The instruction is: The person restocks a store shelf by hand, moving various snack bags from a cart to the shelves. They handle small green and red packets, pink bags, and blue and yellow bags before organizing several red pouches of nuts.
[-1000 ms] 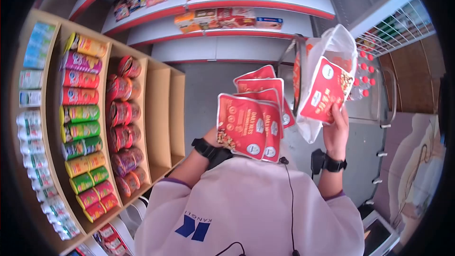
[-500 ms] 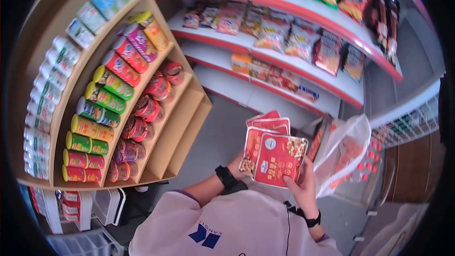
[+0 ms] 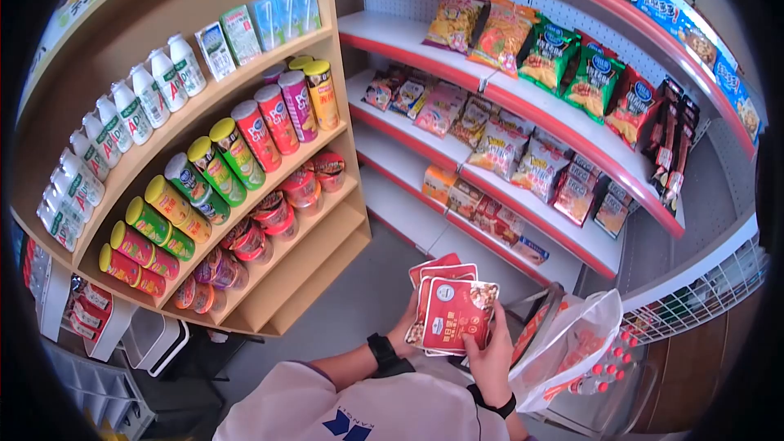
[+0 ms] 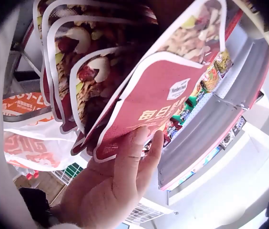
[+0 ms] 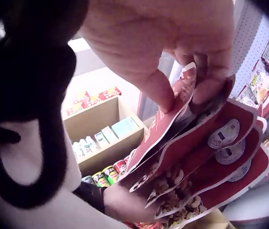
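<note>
A fan of red, white-edged daily nuts packets [image 3: 437,264] is held in front of my chest. My left hand [image 3: 398,335] grips the stack at its left side; the packets hide most of its fingers. My right hand [image 3: 490,363] pinches the foremost nuts packet [image 3: 457,318] by its right edge, its thumb across the printed front. In the left wrist view, the right thumb [image 4: 129,152] lies on that packet, with the others spread behind it. Seen from the right wrist, the packets splay apart below the right hand [image 5: 172,52], and the left hand [image 5: 127,202] is under them.
A white plastic bag [image 3: 572,343] hangs by a cart at the right, near several red-capped bottles [image 3: 604,376]. Left stands a wooden shelf [image 3: 351,224] with bottles, chip cans and cup noodles. Ahead are white shelves [image 3: 384,33] of snack bags. A wire basket [image 3: 694,286] juts out at right.
The right hand has come from the white bag to the stack, bringing a nuts packet to its front. The view has swung up and left toward the shelves.
</note>
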A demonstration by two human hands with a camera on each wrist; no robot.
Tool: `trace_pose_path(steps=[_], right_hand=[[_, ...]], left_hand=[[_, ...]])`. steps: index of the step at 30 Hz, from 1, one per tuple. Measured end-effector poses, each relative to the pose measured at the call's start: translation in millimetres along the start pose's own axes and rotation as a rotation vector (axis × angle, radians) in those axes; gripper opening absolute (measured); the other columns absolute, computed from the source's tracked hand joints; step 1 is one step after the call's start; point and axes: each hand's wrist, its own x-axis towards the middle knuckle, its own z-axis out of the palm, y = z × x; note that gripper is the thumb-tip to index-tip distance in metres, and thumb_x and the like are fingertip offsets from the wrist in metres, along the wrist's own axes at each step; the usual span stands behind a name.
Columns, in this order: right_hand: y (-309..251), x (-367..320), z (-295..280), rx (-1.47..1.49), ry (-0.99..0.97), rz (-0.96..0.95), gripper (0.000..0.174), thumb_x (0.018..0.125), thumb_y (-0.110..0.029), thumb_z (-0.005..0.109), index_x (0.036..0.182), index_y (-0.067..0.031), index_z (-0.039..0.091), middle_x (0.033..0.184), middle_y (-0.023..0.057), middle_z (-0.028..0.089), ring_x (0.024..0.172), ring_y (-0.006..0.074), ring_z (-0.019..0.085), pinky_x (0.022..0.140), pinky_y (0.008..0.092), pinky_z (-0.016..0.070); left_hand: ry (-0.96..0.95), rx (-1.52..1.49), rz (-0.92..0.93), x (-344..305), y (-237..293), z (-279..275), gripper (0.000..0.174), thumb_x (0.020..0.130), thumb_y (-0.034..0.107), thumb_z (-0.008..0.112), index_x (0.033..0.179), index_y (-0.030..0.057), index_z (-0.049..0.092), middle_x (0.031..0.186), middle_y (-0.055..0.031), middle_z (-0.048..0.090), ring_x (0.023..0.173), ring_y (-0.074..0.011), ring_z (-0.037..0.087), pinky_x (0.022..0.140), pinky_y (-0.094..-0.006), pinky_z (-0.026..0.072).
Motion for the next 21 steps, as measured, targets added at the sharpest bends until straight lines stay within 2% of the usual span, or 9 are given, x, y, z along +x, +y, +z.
trace_pose_path(steps=[2, 4, 7, 8, 11, 13, 14, 17, 21], right_hand=[[-5.7, 3.8, -2.1, -0.014, -0.009, -0.004, 0.069, 0.07, -0.005, 0.068, 0.131, -0.0039, 0.036, 0.097, 0.0181, 0.055, 0.087, 0.0297, 0.055, 0.077, 0.0346, 0.0449], [-1.1, 6.5, 0.6, 0.011, -0.022, -0.087, 0.058, 0.07, -0.006, 0.067, 0.123, -0.0027, 0.044, 0.103, 0.0183, 0.05, 0.095, 0.0316, 0.051, 0.083, 0.0362, 0.0413], [9.6, 5.4, 7.9, -0.039, 0.018, -0.184, 0.058, 0.069, -0.007, 0.067, 0.122, -0.0012, 0.043, 0.102, 0.0195, 0.048, 0.096, 0.0336, 0.049, 0.084, 0.0388, 0.0399], [10.2, 4.7, 9.8, 0.019, 0.023, -0.162, 0.045, 0.068, -0.006, 0.067, 0.11, -0.001, 0.051, 0.107, 0.0174, 0.046, 0.098, 0.033, 0.047, 0.086, 0.0375, 0.0391], [2.2, 4.6, 8.8, 0.011, 0.01, -0.178, 0.046, 0.066, -0.006, 0.069, 0.109, -0.0015, 0.052, 0.108, 0.0174, 0.045, 0.101, 0.0329, 0.046, 0.088, 0.0382, 0.0376], [7.0, 7.0, 11.8, 0.005, 0.055, -0.192, 0.047, 0.065, -0.007, 0.07, 0.108, -0.0023, 0.053, 0.11, 0.0174, 0.044, 0.104, 0.033, 0.044, 0.09, 0.0393, 0.0361], [6.5, 7.6, 11.7, 0.009, 0.051, -0.209, 0.046, 0.065, -0.007, 0.07, 0.108, -0.0024, 0.053, 0.11, 0.0174, 0.044, 0.104, 0.0331, 0.044, 0.091, 0.0394, 0.036], [9.8, 9.0, 12.1, 0.022, 0.046, -0.219, 0.048, 0.067, -0.011, 0.071, 0.11, -0.0028, 0.053, 0.115, 0.0184, 0.044, 0.108, 0.0344, 0.043, 0.093, 0.0399, 0.0353], [11.4, 6.9, 11.0, 0.101, -0.028, -0.176, 0.056, 0.07, -0.017, 0.07, 0.12, -0.002, 0.046, 0.125, 0.0219, 0.039, 0.115, 0.0378, 0.041, 0.097, 0.041, 0.0343]], left_hand=[[0.002, -0.264, -0.076, -3.4, 3.7, 0.2, 0.077, 0.085, 0.026, 0.06, 0.14, 0.0244, 0.006, 0.14, -0.0081, 0.026, 0.124, -0.0235, 0.038, 0.098, -0.0427, 0.0404], [0.006, -0.224, -0.015, -13.3, 8.5, 14.0, 0.08, 0.083, 0.028, 0.061, 0.14, 0.0259, 0.006, 0.141, -0.0078, 0.026, 0.124, -0.024, 0.038, 0.097, -0.0439, 0.0409], [0.03, -0.182, 0.063, -14.9, 4.2, 7.5, 0.084, 0.081, 0.032, 0.064, 0.141, 0.0282, 0.005, 0.142, -0.007, 0.025, 0.124, -0.0244, 0.039, 0.096, -0.0453, 0.0415], [0.01, -0.182, 0.09, -14.9, 1.5, 6.3, 0.083, 0.081, 0.031, 0.063, 0.141, 0.0296, 0.005, 0.143, -0.0065, 0.024, 0.124, -0.0245, 0.039, 0.096, -0.0457, 0.0416], [-0.005, -0.193, 0.074, -12.3, 0.6, -0.1, 0.08, 0.084, 0.03, 0.06, 0.14, 0.0338, 0.005, 0.144, -0.0055, 0.023, 0.124, -0.0246, 0.039, 0.096, -0.0465, 0.0414], [0.017, -0.324, -0.022, -8.7, -2.7, -12.7, 0.073, 0.087, 0.027, 0.055, 0.14, 0.036, 0.005, 0.144, -0.0062, 0.024, 0.123, -0.0252, 0.04, 0.096, -0.047, 0.0415], [-0.047, -0.357, -0.041, -6.9, -6.3, -21.1, 0.068, 0.09, 0.024, 0.05, 0.14, 0.0363, 0.005, 0.143, -0.0069, 0.025, 0.122, -0.026, 0.042, 0.096, -0.047, 0.0418], [-0.055, -0.318, -0.002, -8.6, -2.5, -23.6, 0.065, 0.092, 0.021, 0.046, 0.14, 0.0371, 0.004, 0.142, -0.0082, 0.027, 0.121, -0.0268, 0.043, 0.095, -0.0469, 0.0424], [-0.061, -0.406, -0.124, 0.5, -0.1, -28.8, 0.056, 0.094, 0.021, 0.044, 0.138, 0.0339, 0.012, 0.14, -0.0094, 0.03, 0.119, -0.024, 0.045, 0.094, -0.046, 0.0433]])
